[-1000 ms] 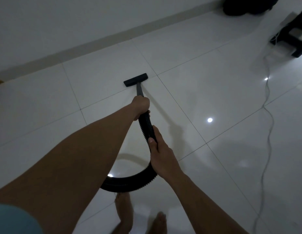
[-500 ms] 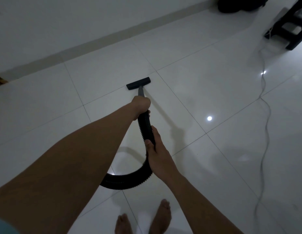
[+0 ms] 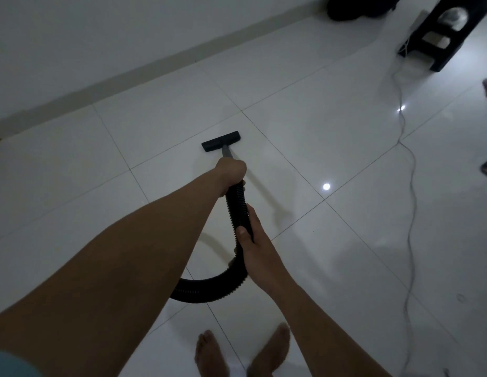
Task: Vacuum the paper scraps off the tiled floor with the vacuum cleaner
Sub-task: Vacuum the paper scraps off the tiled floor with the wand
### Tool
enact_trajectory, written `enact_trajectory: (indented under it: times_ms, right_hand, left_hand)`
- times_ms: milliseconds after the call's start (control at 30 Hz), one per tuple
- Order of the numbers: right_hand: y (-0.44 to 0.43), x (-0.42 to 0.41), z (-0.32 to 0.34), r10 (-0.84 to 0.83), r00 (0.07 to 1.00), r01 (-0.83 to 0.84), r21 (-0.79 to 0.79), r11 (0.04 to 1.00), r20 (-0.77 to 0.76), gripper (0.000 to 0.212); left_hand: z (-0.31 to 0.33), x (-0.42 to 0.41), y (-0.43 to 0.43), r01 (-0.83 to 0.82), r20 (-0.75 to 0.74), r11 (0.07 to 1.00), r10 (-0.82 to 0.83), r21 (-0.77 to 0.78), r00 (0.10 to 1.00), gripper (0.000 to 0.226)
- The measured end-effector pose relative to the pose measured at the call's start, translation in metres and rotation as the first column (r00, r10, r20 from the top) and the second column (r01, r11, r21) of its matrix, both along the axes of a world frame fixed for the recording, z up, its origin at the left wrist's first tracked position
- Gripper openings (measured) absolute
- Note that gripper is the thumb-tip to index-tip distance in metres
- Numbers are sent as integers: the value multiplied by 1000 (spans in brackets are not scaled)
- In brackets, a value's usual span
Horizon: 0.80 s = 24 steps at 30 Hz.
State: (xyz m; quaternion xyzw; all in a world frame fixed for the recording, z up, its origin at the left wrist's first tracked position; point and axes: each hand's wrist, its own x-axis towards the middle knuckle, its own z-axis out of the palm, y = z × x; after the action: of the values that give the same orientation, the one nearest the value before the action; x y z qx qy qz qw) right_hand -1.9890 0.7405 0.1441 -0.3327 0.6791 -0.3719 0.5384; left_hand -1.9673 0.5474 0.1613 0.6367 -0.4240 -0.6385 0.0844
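White tiled floor [image 3: 332, 268]: glossy and dim, filling the view up to a skirting strip [image 3: 155, 66] at the foot of the wall [image 3: 73, 28]. No paper scraps can be made out on it in this light, so I cannot tell how much is left to clear.
Power cord [image 3: 412, 170]: pale, snaking over the tiles on the right toward a dark stand [image 3: 441, 36]. A sweep or a step to that side could snag it, tug the plug or trip the bare feet [image 3: 209, 352].
Hose [image 3: 237, 208]: black and ribbed, rising from a loop near the feet to the wand [image 3: 226, 151]. A hard pull might kink the loop and choke the suction, or drag it against the toes.
Right hand [image 3: 254, 246]: wrapped round the hose, lower down than the other hand, steadying it.
Left hand [image 3: 231, 170]: a closed fist round the top of the hose where it meets the wand, arm stretched forward.
Floor nozzle [image 3: 221, 141]: down on a tile ahead of the left hand, well short of the skirting. If the wand is raised too steeply, one edge could lift and scraps would be pushed along, not sucked up.
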Motion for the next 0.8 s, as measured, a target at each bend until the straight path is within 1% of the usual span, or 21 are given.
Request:
enact_trajectory:
  times_ms: [200,300,433,600,667,800]
  right_hand:
    - [41,6,6,78,997,-78,0,997,13,53]
    - [72,9,10,111,994,-112,18,994,16,54]
    - [114,14,14,142,989,-142,-12,990,29,55]
    - [142,16,29,164,977,-158,-59,986,134,56]
    - [147,22,31,158,972,-152,-46,987,174,57]
    - [163,46,32,151,949,-155,-6,988,277,65]
  left_hand:
    - [0,12,41,7,34,1000,-6,-28,999,39]
    - [-3,18,71,-1,57,1000,2,-11,998,42]
    - [4,22,113,-30,62,1000,30,4,998,43]
    - [18,28,149,-29,66,1000,29,-2,997,40]
    - [24,31,156,-11,82,1000,11,-7,997,39]
    - [31,47,173,47,100,999,-47,8,994,40]
